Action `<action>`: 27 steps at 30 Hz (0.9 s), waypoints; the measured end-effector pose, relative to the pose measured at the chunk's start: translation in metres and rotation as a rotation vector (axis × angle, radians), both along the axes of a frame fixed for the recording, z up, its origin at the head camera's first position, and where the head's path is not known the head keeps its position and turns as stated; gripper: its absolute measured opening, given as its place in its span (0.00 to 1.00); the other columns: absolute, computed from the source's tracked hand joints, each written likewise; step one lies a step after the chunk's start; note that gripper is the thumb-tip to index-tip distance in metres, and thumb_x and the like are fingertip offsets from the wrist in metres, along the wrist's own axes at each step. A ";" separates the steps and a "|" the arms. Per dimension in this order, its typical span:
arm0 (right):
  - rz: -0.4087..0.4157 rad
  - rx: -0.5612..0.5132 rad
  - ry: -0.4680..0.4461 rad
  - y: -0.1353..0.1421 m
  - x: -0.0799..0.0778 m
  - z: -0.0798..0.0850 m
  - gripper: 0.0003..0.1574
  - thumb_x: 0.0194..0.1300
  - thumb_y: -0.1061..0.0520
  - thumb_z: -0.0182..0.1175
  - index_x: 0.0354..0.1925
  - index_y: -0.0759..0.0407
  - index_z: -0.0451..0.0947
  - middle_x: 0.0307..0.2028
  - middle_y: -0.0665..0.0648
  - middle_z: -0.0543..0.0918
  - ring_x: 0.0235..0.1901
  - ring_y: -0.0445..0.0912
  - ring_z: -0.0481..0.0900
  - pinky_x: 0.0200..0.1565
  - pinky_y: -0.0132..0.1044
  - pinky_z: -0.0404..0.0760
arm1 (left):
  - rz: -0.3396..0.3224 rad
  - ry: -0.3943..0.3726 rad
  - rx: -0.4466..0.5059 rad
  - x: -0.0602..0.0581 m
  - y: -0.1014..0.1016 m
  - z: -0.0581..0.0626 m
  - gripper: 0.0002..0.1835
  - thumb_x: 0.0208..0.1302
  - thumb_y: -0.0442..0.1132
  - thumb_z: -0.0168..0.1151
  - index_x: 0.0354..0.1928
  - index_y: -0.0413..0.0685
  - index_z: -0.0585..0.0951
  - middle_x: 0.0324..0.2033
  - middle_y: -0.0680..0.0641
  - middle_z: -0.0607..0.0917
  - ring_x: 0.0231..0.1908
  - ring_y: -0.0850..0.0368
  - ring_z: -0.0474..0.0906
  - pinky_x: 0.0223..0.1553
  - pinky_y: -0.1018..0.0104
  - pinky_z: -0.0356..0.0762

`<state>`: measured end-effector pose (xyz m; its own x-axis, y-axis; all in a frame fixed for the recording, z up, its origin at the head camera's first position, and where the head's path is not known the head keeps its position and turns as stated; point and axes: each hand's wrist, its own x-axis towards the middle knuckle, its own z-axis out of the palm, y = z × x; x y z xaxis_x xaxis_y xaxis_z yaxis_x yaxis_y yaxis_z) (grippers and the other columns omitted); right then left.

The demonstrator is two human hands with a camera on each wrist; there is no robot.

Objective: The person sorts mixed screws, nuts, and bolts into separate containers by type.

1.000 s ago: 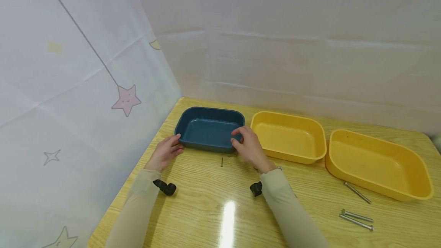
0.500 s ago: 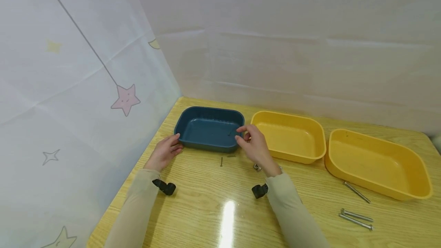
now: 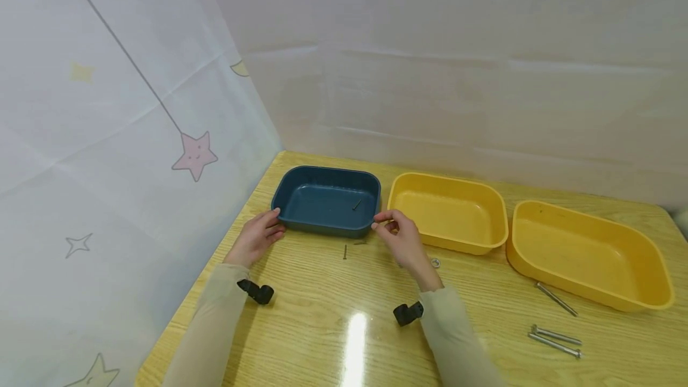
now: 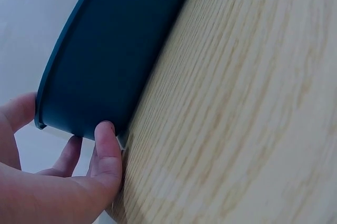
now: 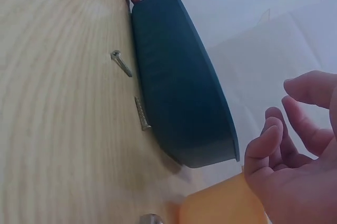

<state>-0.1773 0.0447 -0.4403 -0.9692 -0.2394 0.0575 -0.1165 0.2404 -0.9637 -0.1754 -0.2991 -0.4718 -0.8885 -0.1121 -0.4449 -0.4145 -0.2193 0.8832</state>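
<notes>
My left hand (image 3: pixel 255 237) touches the near left corner of a dark blue plastic bin (image 3: pixel 322 227), its relaxed fingers (image 4: pixel 108 142) against the outside wall and at the rim. Inside this bin lies one small screw (image 3: pixel 357 205). Just beyond the bin's near right corner is my right hand (image 3: pixel 400 240), fingers (image 5: pixel 263 142) loosely bent and thumb apart from them, with nothing between. Two more small screws lie on the wood in front of the bin, one pointing toward me (image 5: pixel 121 63), the other alongside the wall (image 5: pixel 141 113).
Two yellow bins, a middle one (image 3: pixel 451 243) and a right one (image 3: pixel 591 294), stand in a row beside the blue bin. A metal nut (image 3: pixel 435 263) lies in front of the middle bin. Long bolts (image 3: pixel 556 345) lie at the right. A printed cloth (image 3: pixel 134 166) hangs along the left side.
A small screw has dropped from my right hand into the blue bin. The right hand has drawn back over the rim, toward the right. My left hand stays at the corner.
</notes>
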 end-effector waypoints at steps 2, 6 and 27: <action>-0.009 -0.007 -0.022 -0.001 0.002 -0.003 0.11 0.66 0.57 0.61 0.44 0.61 0.79 0.45 0.59 0.82 0.35 0.47 0.72 0.36 0.31 0.71 | 0.000 -0.001 -0.001 0.000 0.000 0.000 0.38 0.72 0.50 0.52 0.75 0.45 0.48 0.64 0.43 0.60 0.44 0.58 0.74 0.52 0.68 0.76; -0.033 -0.037 -0.039 -0.005 0.006 -0.006 0.10 0.66 0.59 0.61 0.43 0.64 0.81 0.44 0.61 0.83 0.34 0.45 0.74 0.36 0.31 0.72 | -0.004 -0.005 0.003 0.001 0.001 0.002 0.38 0.72 0.50 0.53 0.74 0.44 0.48 0.62 0.44 0.61 0.43 0.58 0.74 0.52 0.68 0.76; -0.018 0.121 -0.049 -0.020 0.010 -0.032 0.10 0.63 0.62 0.59 0.42 0.64 0.82 0.40 0.59 0.83 0.33 0.44 0.77 0.35 0.35 0.75 | -0.012 0.003 0.017 0.000 -0.001 -0.002 0.38 0.72 0.52 0.52 0.74 0.45 0.48 0.58 0.47 0.62 0.46 0.58 0.72 0.55 0.67 0.73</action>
<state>-0.1669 0.0248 -0.4721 -0.9744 -0.2239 -0.0186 -0.0644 0.3573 -0.9317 -0.1755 -0.2998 -0.4734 -0.8911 -0.0942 -0.4439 -0.4145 -0.2291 0.8807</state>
